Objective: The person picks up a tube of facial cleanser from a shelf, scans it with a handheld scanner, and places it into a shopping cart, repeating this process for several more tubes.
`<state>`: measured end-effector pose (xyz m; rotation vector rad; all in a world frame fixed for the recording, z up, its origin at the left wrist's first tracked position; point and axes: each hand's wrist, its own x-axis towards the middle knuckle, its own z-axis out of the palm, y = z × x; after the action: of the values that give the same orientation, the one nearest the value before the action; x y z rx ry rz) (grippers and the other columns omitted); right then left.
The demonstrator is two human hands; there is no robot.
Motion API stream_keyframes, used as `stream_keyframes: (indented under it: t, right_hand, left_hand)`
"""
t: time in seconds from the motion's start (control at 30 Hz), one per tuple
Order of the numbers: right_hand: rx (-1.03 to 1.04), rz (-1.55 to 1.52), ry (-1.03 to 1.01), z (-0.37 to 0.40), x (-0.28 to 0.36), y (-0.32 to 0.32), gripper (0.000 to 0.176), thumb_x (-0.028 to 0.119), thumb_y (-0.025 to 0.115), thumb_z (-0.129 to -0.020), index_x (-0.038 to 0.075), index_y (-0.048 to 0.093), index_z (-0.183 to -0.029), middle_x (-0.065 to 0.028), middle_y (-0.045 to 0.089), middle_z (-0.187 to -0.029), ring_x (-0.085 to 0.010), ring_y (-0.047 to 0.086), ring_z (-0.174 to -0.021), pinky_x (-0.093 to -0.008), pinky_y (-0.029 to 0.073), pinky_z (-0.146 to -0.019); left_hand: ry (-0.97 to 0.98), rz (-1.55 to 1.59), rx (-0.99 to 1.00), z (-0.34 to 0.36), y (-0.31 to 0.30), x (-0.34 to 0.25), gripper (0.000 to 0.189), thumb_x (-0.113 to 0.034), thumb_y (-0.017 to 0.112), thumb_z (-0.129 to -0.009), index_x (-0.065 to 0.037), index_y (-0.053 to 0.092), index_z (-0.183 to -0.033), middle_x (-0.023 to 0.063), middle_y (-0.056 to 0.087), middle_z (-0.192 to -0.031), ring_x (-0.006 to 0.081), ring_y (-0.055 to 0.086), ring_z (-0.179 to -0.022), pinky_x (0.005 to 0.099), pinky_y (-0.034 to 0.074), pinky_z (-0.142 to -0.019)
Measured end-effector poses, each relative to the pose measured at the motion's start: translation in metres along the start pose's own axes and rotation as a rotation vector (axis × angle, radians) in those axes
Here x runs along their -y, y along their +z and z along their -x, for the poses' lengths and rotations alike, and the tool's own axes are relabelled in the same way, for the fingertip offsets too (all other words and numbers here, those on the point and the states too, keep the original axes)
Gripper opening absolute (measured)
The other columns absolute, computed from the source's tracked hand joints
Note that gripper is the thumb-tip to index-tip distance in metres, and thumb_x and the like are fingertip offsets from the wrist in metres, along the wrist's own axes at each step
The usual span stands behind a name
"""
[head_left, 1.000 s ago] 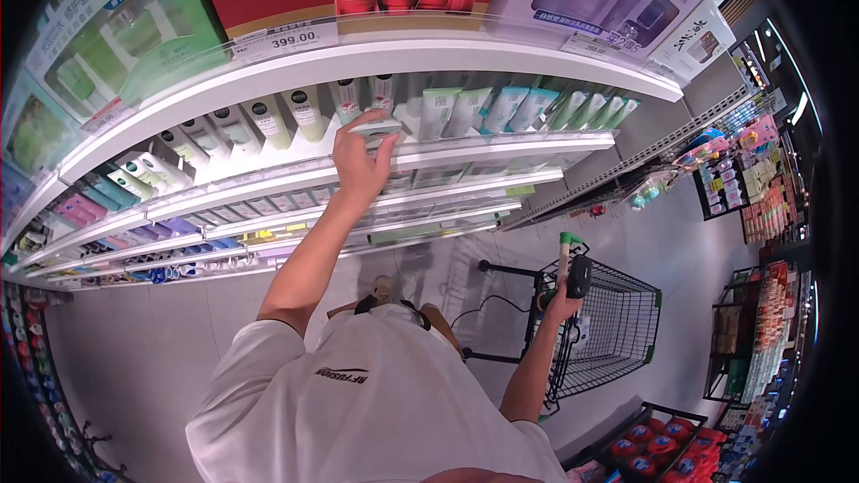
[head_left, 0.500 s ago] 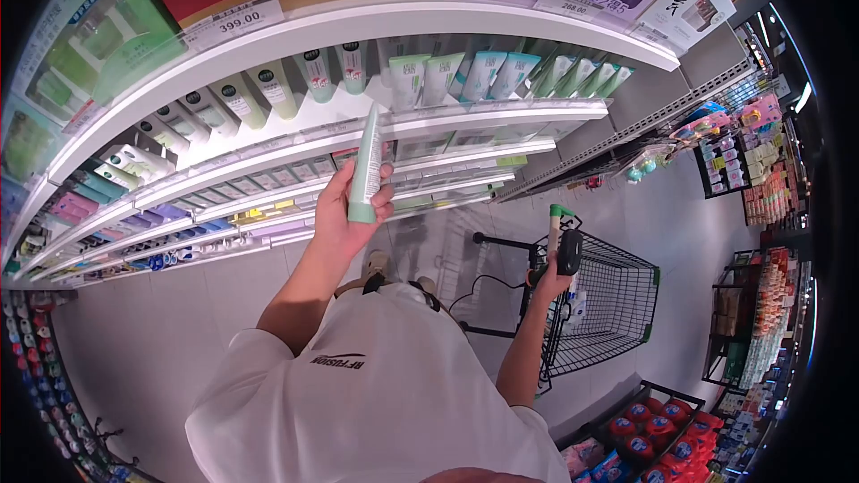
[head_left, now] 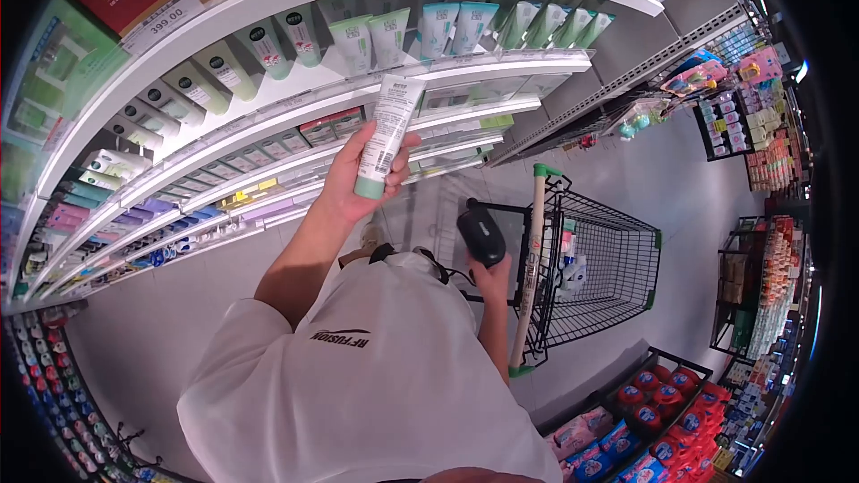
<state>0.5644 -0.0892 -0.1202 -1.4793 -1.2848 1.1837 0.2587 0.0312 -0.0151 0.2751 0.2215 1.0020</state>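
My left hand (head_left: 353,174) is closed around a white squeeze tube (head_left: 394,121) with a pale green cap. The tube stands nearly upright, cap down, its printed back and barcode facing me, in front of the shelf edge. My right hand (head_left: 490,279) is at a black rounded device (head_left: 483,231), apparently gripping it; most of the fingers are hidden. It is just left of the shopping cart's handle (head_left: 533,250), apart from it. Similar green tubes (head_left: 390,38) and blue-green tubes (head_left: 438,29) stand on the shelf (head_left: 327,80) beyond my left hand.
The black wire cart (head_left: 617,259) stands at my right with a few items in it, including a white bottle (head_left: 573,273). Boxed sets line the top shelf. A bin of red packages (head_left: 662,394) is at lower right, and stocked racks (head_left: 765,295) stand farther right.
The tube has turned from its narrow side to its printed back, held slightly more to the right. My right hand has left the cart handle and moved left with the black device.
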Motion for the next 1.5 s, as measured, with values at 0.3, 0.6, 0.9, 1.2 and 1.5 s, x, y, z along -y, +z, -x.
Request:
stream_keyframes:
  t: [0.3, 0.6, 0.9, 1.2, 1.5]
  right_hand:
    - [0.259, 0.188, -0.286, 0.013, 0.050, -0.016, 0.037, 0.015, 0.074, -0.068, 0.002, 0.068, -0.102, -0.0190, 0.069, -0.086, -0.0392, 0.067, -0.078, -0.0397, 0.053, -0.069]
    - [0.044, 0.227, -0.288, 0.019, 0.026, -0.039, 0.038, 0.011, 0.077, -0.065, 0.000, 0.067, -0.100, -0.0185, 0.068, -0.082, -0.0319, 0.069, -0.075, -0.0360, 0.053, -0.071]
    - [-0.509, 0.009, -0.160, 0.049, -0.047, -0.081, 0.033, 0.010, 0.082, -0.077, -0.001, 0.065, -0.103, -0.0119, 0.070, -0.087, -0.0172, 0.068, -0.082, -0.0319, 0.052, -0.074]
    - [-0.600, -0.076, -0.047, 0.031, -0.070, -0.100, 0.028, 0.011, 0.079, -0.078, -0.002, 0.069, -0.101, -0.0104, 0.073, -0.086, -0.0160, 0.067, -0.079, -0.0336, 0.053, -0.072]
    - [-0.570, -0.030, -0.025, 0.034, -0.096, -0.094, 0.044, 0.022, 0.085, -0.072, -0.001, 0.065, -0.104, -0.0158, 0.070, -0.087, -0.0260, 0.068, -0.079, -0.0369, 0.052, -0.075]
  left_hand:
    - [0.056, -0.634, -0.426, -0.020, 0.013, 0.038, 0.044, -0.042, 0.046, -0.104, -0.002, 0.057, -0.118, 0.0080, 0.062, -0.079, 0.0151, 0.057, -0.059, 0.0282, 0.047, -0.053]
    - [-0.195, -1.452, -0.725, 0.009, -0.236, 0.148, 0.044, -0.039, 0.070, -0.084, 0.003, 0.066, -0.099, 0.0136, 0.067, -0.070, 0.0204, 0.065, -0.055, 0.0336, 0.053, -0.052]
    - [-0.531, -1.368, -1.205, 0.205, -0.309, 0.166, 0.037, -0.024, 0.067, -0.079, 0.009, 0.063, -0.095, 0.0169, 0.067, -0.074, 0.0266, 0.068, -0.057, 0.0372, 0.055, -0.050]
    - [-0.323, -1.377, -1.107, 0.128, -0.300, 0.180, 0.026, -0.015, 0.060, -0.076, 0.007, 0.060, -0.090, 0.0152, 0.064, -0.073, 0.0264, 0.065, -0.055, 0.0384, 0.053, -0.050]
    - [0.164, -1.239, -0.653, -0.057, -0.133, 0.202, 0.026, -0.016, 0.062, -0.090, 0.001, 0.057, -0.109, 0.0081, 0.062, -0.079, 0.0132, 0.055, -0.051, 0.0265, 0.043, -0.041]
